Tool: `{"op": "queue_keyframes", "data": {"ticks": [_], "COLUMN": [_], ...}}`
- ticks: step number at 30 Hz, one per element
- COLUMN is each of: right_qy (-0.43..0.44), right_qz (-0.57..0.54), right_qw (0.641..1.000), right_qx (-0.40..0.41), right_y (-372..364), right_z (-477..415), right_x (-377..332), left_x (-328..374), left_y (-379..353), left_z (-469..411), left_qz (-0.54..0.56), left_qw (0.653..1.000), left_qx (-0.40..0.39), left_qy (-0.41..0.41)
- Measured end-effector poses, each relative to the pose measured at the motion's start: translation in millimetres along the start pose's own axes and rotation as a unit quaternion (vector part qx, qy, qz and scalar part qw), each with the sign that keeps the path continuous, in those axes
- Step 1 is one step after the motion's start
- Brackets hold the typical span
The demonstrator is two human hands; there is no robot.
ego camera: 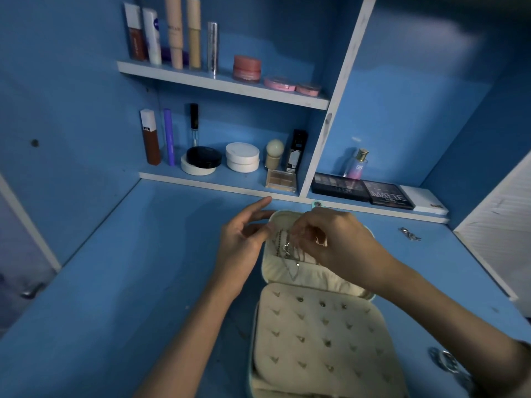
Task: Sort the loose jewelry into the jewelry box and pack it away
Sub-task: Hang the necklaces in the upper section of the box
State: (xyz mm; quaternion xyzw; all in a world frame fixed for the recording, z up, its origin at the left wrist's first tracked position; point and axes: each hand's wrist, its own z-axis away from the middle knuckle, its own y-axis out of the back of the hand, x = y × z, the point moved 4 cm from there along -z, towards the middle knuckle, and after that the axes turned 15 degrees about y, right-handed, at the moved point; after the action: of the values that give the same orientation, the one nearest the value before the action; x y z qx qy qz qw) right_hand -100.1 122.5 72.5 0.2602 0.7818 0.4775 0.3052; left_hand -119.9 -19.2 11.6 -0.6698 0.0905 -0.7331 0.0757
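Mid-frame, a chain judged light, limp and tangle-prone, best taken near its clasp, is pinched by the right hand over the box, left hand loosely spread.

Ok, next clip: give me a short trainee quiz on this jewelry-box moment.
1. Which hand pinches the chain over the open jewelry box? A left, B right, C neither.
2. True or false: the left hand grips a ring.
3. Fill in: a loose silver piece lies on the desk to the box's ____.
Key: 1 B, the right hand; 2 false; 3 right.
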Motion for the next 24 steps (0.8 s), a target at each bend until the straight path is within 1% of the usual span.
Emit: {"op": "queue_keyframes", "data": {"ticks": [4, 7, 9, 13, 16, 18, 21, 24], "right_qy": [0.003, 0.004, 0.003, -0.012, -0.035, -0.047, -0.054, -0.051], "right_qz": [0.068, 0.081, 0.080, 0.053, -0.007, -0.042, -0.049, -0.042], "right_qw": [0.996, 0.992, 0.991, 0.991, 0.993, 0.991, 0.988, 0.988], "right_qx": [-0.060, -0.097, -0.106, -0.122, -0.111, -0.117, -0.136, -0.138], "right_y": [-3, -5, -7, -10, -7, -6, -8, -12], "right_z": [12, 16, 17, 16, 16, 17, 17, 17], "right_x": [-6, -11, -11, -10, -12, -14, -12, -10], "left_x": [1, 0, 1, 1, 0, 0, 0, 1], "left_y": [0, 0, 0, 0, 0, 1, 1, 1], "left_z": [0, 0, 0, 0, 0, 0, 0, 0], "left_qz": [0.001, -0.006, -0.006, -0.004, -0.009, -0.012, -0.014, -0.015], "left_qw": [1.000, 1.000, 1.000, 1.000, 1.000, 1.000, 1.000, 1.000], "left_qx": [-0.004, -0.005, -0.006, -0.005, -0.004, -0.002, 0.000, 0.001], "left_qy": [0.000, -0.001, -0.001, -0.001, -0.001, -0.001, -0.001, -0.003]}}
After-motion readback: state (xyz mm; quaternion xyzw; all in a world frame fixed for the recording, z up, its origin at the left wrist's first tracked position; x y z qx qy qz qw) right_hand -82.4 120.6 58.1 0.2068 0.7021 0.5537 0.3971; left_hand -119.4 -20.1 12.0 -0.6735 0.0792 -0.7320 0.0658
